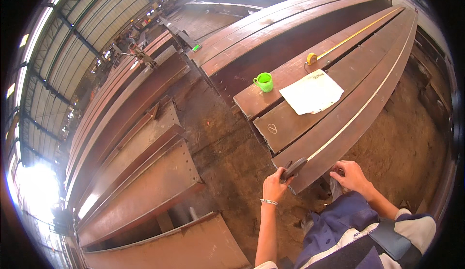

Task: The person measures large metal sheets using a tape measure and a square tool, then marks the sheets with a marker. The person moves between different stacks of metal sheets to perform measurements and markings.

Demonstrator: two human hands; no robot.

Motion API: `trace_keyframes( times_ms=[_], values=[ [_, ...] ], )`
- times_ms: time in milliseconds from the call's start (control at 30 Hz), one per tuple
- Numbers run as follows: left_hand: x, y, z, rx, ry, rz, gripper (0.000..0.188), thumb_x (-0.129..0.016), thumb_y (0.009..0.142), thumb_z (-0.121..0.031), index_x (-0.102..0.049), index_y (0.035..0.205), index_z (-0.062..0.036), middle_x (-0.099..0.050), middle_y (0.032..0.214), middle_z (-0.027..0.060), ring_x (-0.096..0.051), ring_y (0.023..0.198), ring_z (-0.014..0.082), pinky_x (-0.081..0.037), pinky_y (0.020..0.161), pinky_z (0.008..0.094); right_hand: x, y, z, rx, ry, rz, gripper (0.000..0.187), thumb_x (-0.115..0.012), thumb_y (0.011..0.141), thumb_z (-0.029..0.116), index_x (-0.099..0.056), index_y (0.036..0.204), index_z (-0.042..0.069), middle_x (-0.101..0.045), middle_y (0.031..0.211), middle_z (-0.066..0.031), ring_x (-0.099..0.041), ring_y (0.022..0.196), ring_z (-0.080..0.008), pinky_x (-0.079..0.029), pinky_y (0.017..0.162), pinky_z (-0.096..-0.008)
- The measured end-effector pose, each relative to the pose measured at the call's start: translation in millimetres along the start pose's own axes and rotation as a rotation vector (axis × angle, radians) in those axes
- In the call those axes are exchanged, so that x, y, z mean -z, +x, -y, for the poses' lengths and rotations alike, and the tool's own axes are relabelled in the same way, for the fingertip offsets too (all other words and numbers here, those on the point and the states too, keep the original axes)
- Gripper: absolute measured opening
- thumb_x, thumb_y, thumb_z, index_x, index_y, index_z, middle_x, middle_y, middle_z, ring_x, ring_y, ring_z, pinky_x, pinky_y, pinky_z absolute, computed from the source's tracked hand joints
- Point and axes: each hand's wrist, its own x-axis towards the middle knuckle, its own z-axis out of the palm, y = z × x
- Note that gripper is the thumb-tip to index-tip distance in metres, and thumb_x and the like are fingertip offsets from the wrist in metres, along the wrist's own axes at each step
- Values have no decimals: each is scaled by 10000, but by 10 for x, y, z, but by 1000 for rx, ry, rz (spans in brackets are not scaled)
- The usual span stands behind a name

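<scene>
My left hand [275,185], with a bracelet at its wrist, is closed on a dark, flat, rounded tape reel [294,169] at the near end of a brown steel beam [356,102]. From beside that reel a pale measuring tape [356,119] runs away along the beam's top. My right hand [349,176] is at the beam's right edge, fingers curled toward the thumb; what they pinch, if anything, I cannot make out. Farther off, a yellow tape measure [311,58] lies with its yellow blade [361,30] drawn out along another beam.
White paper sheets [312,92] lie across two beams, beside a green mug [264,82]. A small green item [196,48] sits on a beam farther back. To the left, several beams [145,186] with bolt holes stand beyond a strip of brown floor [225,138].
</scene>
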Motion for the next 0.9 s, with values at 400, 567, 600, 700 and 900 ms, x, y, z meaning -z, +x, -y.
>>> trace_keyframes(
  times_ms=[400,567,600,700,900],
  values=[
    [-151,59,-57,-31,107,-50,428,-830,822,-332,-633,1066,-41,-703,840,214,-690,803,408,-525,697,450,-415,-906,-1294,-583,151,-240,292,-741,836,311,-747,957,45,-748,901,-176,-727,871,-326,-565,795,-415],
    [-322,195,129,-147,103,-65,437,-846,803,-305,-624,1039,-12,-690,819,232,-673,793,444,-514,690,461,-1166,-1474,-1883,-790,164,-316,333,-729,826,349,-753,1003,68,-744,945,-186,-711,927,-370,-564,829,-457],
    [-347,248,180,-80,155,-13,466,-856,784,-296,-632,1064,1,-696,835,245,-676,823,460,-516,702,471,-1308,-1618,-1970,-829,177,-356,350,-731,821,353,-753,1030,74,-742,959,-188,-702,947,-387,-561,835,-468],
    [-439,353,319,-189,191,-70,498,-873,755,-280,-642,1073,25,-703,841,247,-677,831,465,-515,700,480,-1742,-2093,-2188,-1029,204,-298,438,-741,805,389,-743,1096,61,-728,1037,-207,-686,990,-410,-554,879,-482],
    [-314,271,203,-158,289,48,544,-778,871,-341,-619,1224,41,-721,1021,270,-695,954,436,-544,775,476,-2873,-3015,-2643,-1324,347,-169,559,-743,805,438,-714,1187,31,-690,1191,-228,-653,1117,-378,-537,937,-455]
  ],
)
